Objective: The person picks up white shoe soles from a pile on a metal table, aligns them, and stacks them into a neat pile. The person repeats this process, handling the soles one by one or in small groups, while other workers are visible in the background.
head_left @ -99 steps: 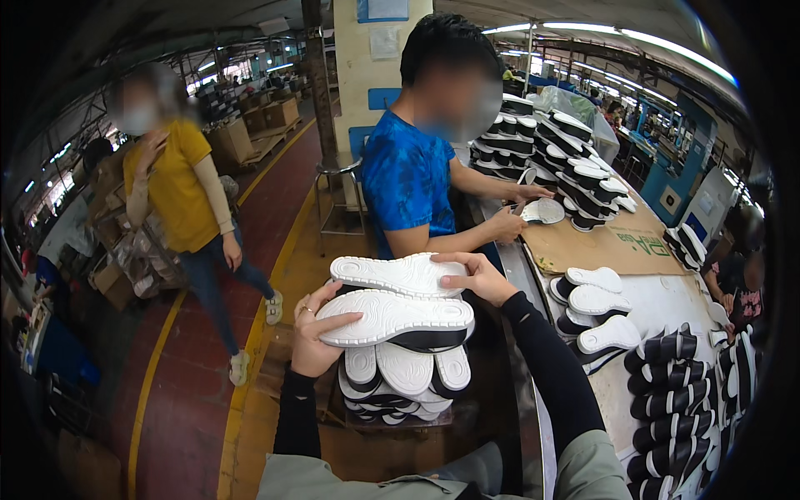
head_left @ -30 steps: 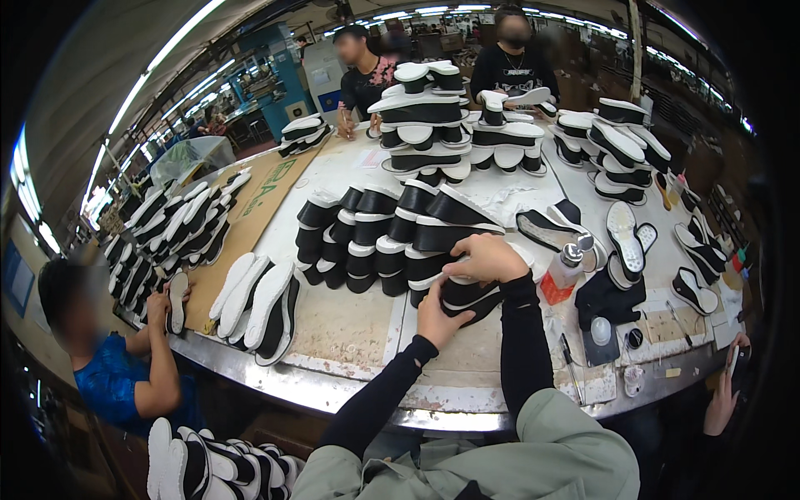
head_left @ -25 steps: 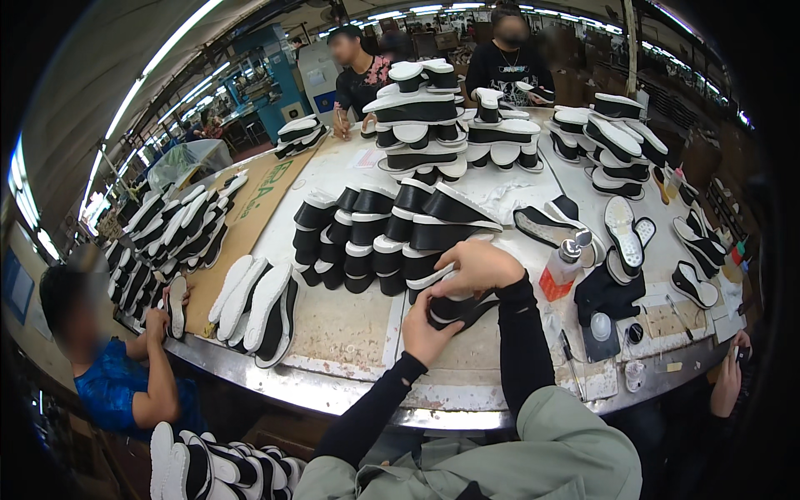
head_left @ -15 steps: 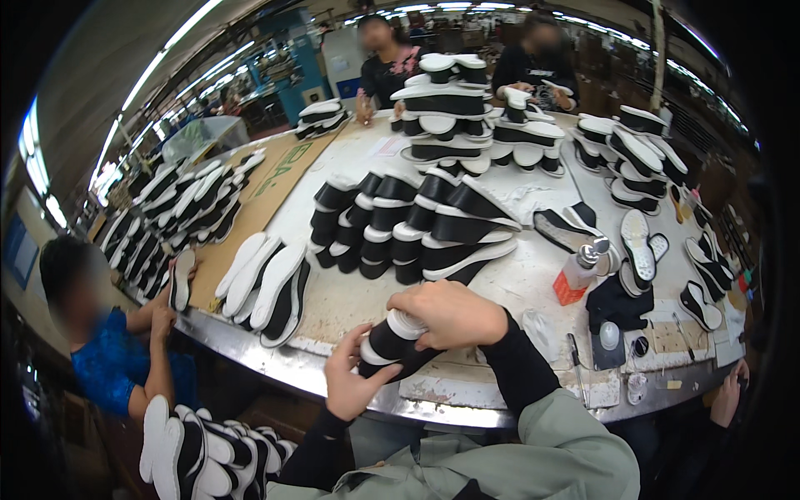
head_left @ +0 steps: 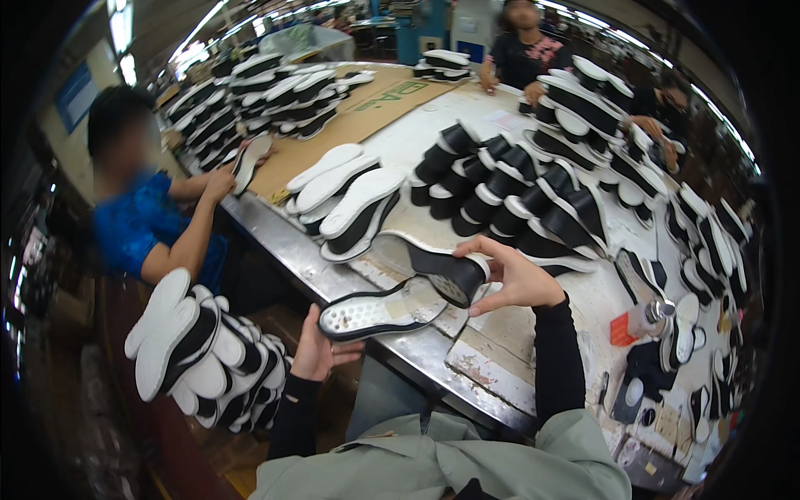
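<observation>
Both hands have a grip on one shoe sole [head_left: 400, 296], held just over the near metal edge of the worktop [head_left: 350, 125], at the middle of the frame. Left hand [head_left: 321, 350] is closed under the toe end, fingers curled up around the black rim, so the white studded underside faces up. Right hand [head_left: 512, 279] is clasped on the heel end, thumb on one side and fingers on the other, and the heel is bent upward so the sole arches between the two hands.

To handle this well, I would keep the left fingers under the rim rather than on the white face, and let the right hand do the bending from the heel, since the sole looks soft enough to fold sharply if pressed at its middle. Holding it above the worktop edge rather than out over the floor seems safer if a hand slips.

Just behind the sole, toward the upper middle, lies a short fan of white soles [head_left: 350, 200], and to its right stand rows of black soles [head_left: 508, 192] set on edge. At the lower left a large bundle of soles [head_left: 200, 350] stands below the worktop. A person in a blue shirt [head_left: 137, 233] leans on the worktop at the left. An orange-capped bottle [head_left: 637, 321] lies at the right, near the right forearm.
</observation>
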Demonstrator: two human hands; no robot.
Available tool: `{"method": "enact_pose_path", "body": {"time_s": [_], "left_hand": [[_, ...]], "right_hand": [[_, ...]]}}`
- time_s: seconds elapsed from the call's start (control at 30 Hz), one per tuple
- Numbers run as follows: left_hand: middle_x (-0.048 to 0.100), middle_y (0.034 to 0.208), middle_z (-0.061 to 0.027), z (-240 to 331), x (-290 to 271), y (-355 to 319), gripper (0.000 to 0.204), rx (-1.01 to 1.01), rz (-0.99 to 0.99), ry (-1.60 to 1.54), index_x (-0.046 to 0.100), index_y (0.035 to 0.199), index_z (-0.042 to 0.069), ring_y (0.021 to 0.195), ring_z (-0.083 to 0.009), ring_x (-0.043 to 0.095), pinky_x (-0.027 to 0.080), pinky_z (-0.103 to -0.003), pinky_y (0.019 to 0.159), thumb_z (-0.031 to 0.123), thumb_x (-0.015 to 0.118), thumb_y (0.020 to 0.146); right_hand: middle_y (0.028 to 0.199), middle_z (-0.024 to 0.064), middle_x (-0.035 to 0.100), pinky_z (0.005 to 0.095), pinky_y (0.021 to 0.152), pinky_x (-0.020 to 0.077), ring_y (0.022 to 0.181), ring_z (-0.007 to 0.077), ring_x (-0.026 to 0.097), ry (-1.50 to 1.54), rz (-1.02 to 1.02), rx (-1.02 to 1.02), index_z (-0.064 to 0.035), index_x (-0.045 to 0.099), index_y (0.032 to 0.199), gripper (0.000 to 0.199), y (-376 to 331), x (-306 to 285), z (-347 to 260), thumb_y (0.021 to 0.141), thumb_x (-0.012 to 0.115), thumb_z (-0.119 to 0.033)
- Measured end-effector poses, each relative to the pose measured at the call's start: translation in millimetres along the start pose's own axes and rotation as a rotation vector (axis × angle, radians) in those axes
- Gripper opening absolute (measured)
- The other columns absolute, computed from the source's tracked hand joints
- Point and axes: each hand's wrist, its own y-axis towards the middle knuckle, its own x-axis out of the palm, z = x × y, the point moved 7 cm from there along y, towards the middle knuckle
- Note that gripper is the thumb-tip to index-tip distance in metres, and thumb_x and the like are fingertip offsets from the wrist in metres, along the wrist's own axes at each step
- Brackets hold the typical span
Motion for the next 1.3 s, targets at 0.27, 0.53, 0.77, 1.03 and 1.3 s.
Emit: {"method": "enact_pose_path", "body": {"time_s": [0.27, 0.53, 0.77, 1.03, 1.3], "left_hand": [[0.067, 0.094, -0.006, -2, -11, 19, 0.043, 0.168, 0.107, 0.044, 0.056, 0.112, 0.006, 0.078, -0.0143, 0.066, 0.056, -0.031, 0.067, 0.045, 0.048, 0.096], [0.059, 0.121, -0.0119, 2, -4, 18, 0.097, 0.127, 0.099, 0.008, 0.045, 0.133, 0.008, 0.111, -0.0238, 0.058, 0.051, -0.044, 0.088, 0.083, 0.015, 0.08], [0.061, 0.114, -0.0095, 2, -4, 12, 0.065, 0.189, 0.165, 0.082, 0.049, 0.129, 0.007, 0.099, -0.0205, 0.062, 0.057, -0.036, 0.071, 0.054, 0.06, 0.086], [0.066, 0.101, -0.0069, 37, -5, -49, 0.045, 0.49, 0.25, 0.076, 0.058, 0.117, 0.002, 0.085, -0.0142, 0.065, 0.055, -0.028, 0.06, 0.029, 0.07, 0.082], [0.064, 0.107, -0.0126, 61, -43, -163, 0.042, 0.765, 0.443, -0.105, 0.055, 0.118, -0.006, 0.099, -0.0167, 0.061, 0.046, -0.028, 0.088, 0.012, 0.067, 0.081]], "right_hand": [[0.1, 0.0082, 0.063, 0.0287, 0.081, 0.0453, 0.09, 0.0165, 0.058, -0.208, 0.211, 0.22, -0.0054, 0.052, 0.109, 0.047, 22, 17, 56, 0.071, 0.078, -0.01], [0.129, 0.011, 0.051, 0.0274, 0.106, 0.0325, 0.123, 0.0174, 0.046, 0.176, 0.0, -0.042, -0.0033, 0.053, 0.107, 0.051, 33, 48, 38, 0.062, 0.065, 0.018], [0.129, 0.0087, 0.053, 0.032, 0.101, 0.0394, 0.123, 0.0214, 0.047, 0.027, -0.004, -0.017, -0.005, 0.056, 0.103, 0.047, 35, 63, 55, 0.063, 0.063, 0.02], [0.131, 0.0133, 0.051, 0.0331, 0.105, 0.034, 0.123, 0.0217, 0.047, 0.002, -0.094, -0.093, -0.0005, 0.054, 0.119, 0.057, 32, 75, 18, 0.066, 0.074, 0.0], [0.125, 0.0097, 0.051, 0.0385, 0.088, 0.0495, 0.111, 0.0217, 0.055, 0.466, -0.001, 0.17, -0.0077, 0.036, 0.138, 0.051, 34, 152, 0, 0.093, 0.055, -0.025]]}}
